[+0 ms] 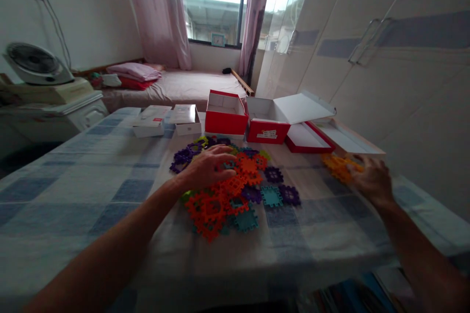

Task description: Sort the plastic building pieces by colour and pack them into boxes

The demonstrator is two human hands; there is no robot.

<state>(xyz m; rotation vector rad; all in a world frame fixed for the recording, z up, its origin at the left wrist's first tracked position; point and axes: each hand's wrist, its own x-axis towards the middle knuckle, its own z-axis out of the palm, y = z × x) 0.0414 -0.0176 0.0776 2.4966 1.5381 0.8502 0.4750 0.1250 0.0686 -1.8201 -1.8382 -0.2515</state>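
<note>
On the checked tablecloth lies a pile of notched plastic building tiles in orange (207,210), purple (290,195), teal (271,196) and some lime green. My left hand (209,167) rests over the upper part of this pile, thumb apart from the stretched fingers; its fingertips touch the tiles. Off to the right, my right hand (372,178) has its fingers curled at a yellow tile (350,162), beside a small group of yellow tiles (335,167). Blur partly smears that hand.
Behind the pile stand two open red boxes (226,124) (267,132), a red lid (308,138) and a shallow open tray (348,138). Two white boxes (149,129) (187,128) sit at back left. A bed, a fan (35,61) and wardrobes surround the table.
</note>
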